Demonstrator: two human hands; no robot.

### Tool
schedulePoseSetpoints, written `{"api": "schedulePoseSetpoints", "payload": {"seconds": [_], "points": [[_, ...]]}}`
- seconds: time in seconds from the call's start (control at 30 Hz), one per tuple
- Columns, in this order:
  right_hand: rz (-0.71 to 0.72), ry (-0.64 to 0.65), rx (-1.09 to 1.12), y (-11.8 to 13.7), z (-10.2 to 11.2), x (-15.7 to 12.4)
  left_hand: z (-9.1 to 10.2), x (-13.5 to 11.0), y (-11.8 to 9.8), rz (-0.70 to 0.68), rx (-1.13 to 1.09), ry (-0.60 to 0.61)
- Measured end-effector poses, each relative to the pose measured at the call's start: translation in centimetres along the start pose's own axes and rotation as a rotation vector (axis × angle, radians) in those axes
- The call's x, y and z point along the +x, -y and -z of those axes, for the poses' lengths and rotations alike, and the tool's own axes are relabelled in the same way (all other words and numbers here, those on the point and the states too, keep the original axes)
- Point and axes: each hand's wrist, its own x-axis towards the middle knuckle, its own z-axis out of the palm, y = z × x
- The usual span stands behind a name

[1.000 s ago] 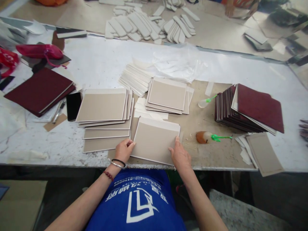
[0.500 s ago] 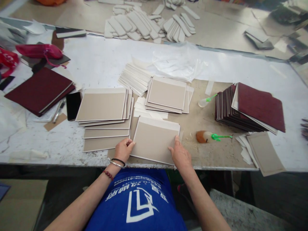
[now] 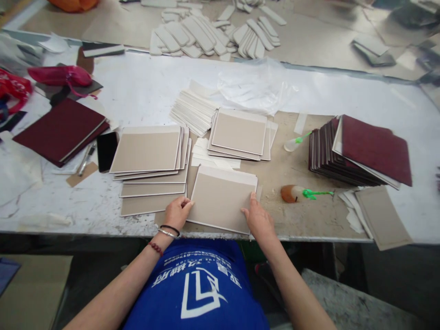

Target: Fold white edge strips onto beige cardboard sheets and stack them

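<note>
A beige board with a white border (image 3: 220, 199) lies flat at the near edge of the table. My left hand (image 3: 177, 213) is curled against its left edge, fingertips touching the board. My right hand (image 3: 257, 217) rests at the right edge, fingers closed on it with the forefinger along the side. Left of the board sits a fanned stack of similar beige boards (image 3: 149, 158). Behind it lies another small stack of beige boards (image 3: 239, 134) and a pile of white strips (image 3: 194, 110).
A stack of dark red covers (image 3: 357, 153) stands at the right, another dark red cover pile (image 3: 60, 130) at the left. Two glue bottles with green tips (image 3: 294, 193) lie right of the board. A black phone (image 3: 106, 150), clear plastic (image 3: 256, 89) and loose boards (image 3: 383, 220) surround them.
</note>
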Motion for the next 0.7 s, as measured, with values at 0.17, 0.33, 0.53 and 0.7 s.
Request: {"api": "schedulePoseSetpoints", "payload": {"seconds": [0.17, 0.33, 0.53, 0.7], "points": [[-0.006, 0.012, -0.016, -0.1, -0.1, -0.1, 0.0, 0.0, 0.1, 0.001, 0.029, -0.004], [0.006, -0.011, -0.030, -0.2, -0.4, -0.1, -0.1, 0.0, 0.2, -0.015, 0.072, -0.009], [0.001, 0.001, -0.016, -0.7, -0.8, -0.2, -0.3, 0.0, 0.5, -0.088, 0.151, -0.022], [0.002, -0.018, -0.008, -1.1, -1.3, -0.4, -0.5, -0.3, 0.7, -0.250, 0.285, -0.074]]}}
